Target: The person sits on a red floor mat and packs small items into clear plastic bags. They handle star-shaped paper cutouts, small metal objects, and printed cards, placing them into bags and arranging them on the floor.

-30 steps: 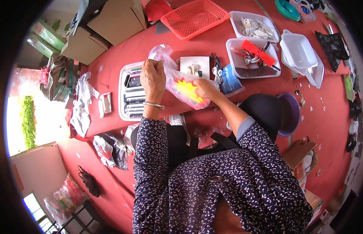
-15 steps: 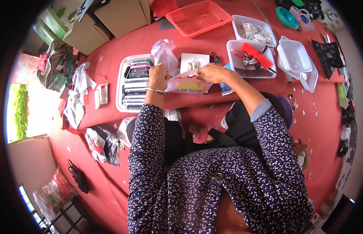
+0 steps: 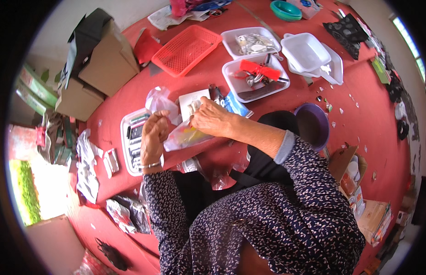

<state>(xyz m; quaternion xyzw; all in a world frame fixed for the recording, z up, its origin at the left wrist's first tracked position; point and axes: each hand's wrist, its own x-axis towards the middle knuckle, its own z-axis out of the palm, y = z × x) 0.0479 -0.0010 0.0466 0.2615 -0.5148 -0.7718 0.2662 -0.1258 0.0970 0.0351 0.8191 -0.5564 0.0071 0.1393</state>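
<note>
A clear plastic bag with yellow and pink print point(image 3: 185, 136) hangs in front of me. My left hand point(image 3: 154, 134), a bangle on its wrist, is curled closed at the bag's left edge. My right hand point(image 3: 212, 117) bends over its upper right edge, fingers closed on the plastic. Beside the right fingertips is a small white bundle point(image 3: 193, 107), in front of a white square box point(image 3: 187, 97); whether the fingers touch the bundle is unclear. By my left wrist, a white tray point(image 3: 125, 126) holds a row of dark, flat phone-like items.
A crumpled translucent bag point(image 3: 161, 101) lies behind my hands. Farther back are a red-orange basket point(image 3: 183, 49) and white bins, one with white cables point(image 3: 256, 44), another with red and dark items point(image 3: 259, 73). A purple bucket point(image 3: 313, 126) stands right; cardboard boxes point(image 3: 105, 64) stand back left.
The view has turned right, so the tray and bins appear farther left. Both hands still close on the bag; its printed face has tilted and its right side is raised.
</note>
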